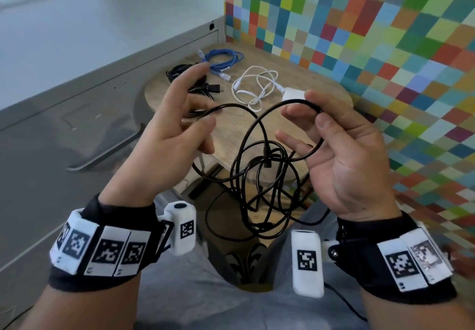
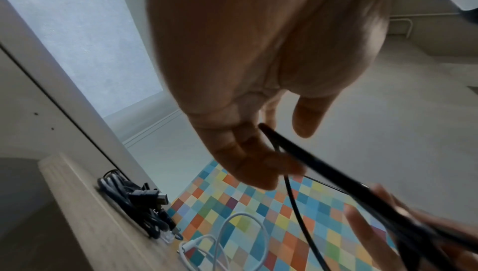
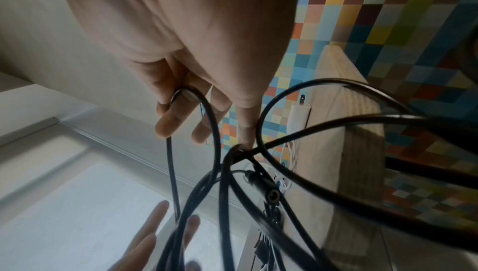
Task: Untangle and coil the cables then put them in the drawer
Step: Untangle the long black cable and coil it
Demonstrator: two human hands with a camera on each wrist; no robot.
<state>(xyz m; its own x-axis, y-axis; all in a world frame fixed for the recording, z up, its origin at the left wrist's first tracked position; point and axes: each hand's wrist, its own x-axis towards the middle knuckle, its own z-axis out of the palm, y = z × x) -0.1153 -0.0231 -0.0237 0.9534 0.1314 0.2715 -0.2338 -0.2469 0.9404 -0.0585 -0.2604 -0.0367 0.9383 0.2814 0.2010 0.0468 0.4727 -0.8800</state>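
A long black cable [image 1: 259, 175] hangs in tangled loops between both raised hands, over my lap. My right hand [image 1: 305, 116] pinches its top loop between thumb and forefinger, and the strand bends round those fingers [image 3: 181, 95] in the right wrist view. My left hand [image 1: 205, 113] has its fingers spread and loosely bent. The cable [image 2: 336, 183] runs across its palm, and none of its fingers curls round it. A barrel plug [image 3: 269, 191] dangles inside the tangle. The grey drawer front [image 1: 77, 129] with its handle is at the left, pushed in.
On the round wooden table [image 1: 231, 134] lie a coiled blue cable [image 1: 223, 59], a black cable bundle [image 1: 190, 80] and a white cable [image 1: 257, 88] with its charger [image 1: 293, 95]. A checkered wall [image 1: 385, 46] stands close on the right.
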